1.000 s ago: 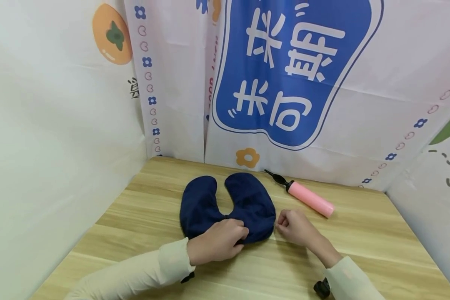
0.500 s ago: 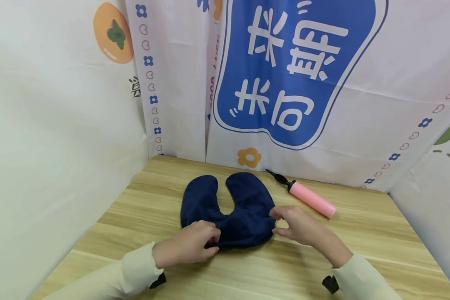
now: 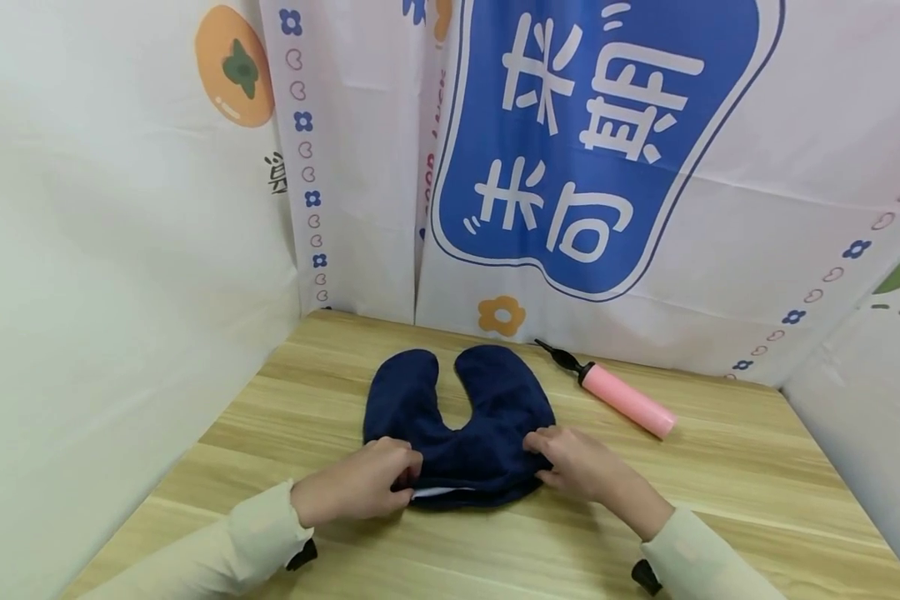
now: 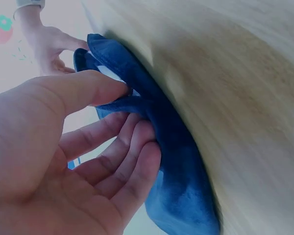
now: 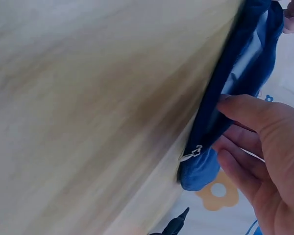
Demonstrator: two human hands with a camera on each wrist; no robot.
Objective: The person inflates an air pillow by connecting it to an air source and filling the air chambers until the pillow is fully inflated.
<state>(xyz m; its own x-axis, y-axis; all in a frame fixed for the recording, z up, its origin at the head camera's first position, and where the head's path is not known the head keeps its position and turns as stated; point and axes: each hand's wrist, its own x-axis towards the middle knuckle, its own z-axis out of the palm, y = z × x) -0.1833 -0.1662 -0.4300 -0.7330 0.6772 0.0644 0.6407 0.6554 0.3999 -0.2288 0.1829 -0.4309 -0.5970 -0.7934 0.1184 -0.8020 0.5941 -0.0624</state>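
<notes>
A navy U-shaped neck pillow [image 3: 506,392] lies flat on the wooden table, its two arms pointing away from me. Along the near edge its zipper gapes, showing something white [image 3: 442,492] inside. My left hand [image 3: 360,485] pinches the upper lip of this opening at the left, thumb inside and fingers on the outer cloth [image 4: 179,156]. At the right, my right hand [image 3: 581,468] pinches the same lip, its thumb in the opening. A silver zipper pull [image 5: 190,154] sits at the right end of the zipper, just beyond the right hand's fingers.
A pink hand pump [image 3: 630,402] with a black nozzle lies behind the pillow to the right. Printed white cloth [image 3: 360,208] hangs along the table's back edge, and white walls stand at both sides. Wood-grain tabletop [image 3: 750,467] surrounds the pillow.
My left hand has moved left along the near edge to the corner. The right hand has come in from beside the pillow onto the opening's lip. The zipper now gapes, showing white.
</notes>
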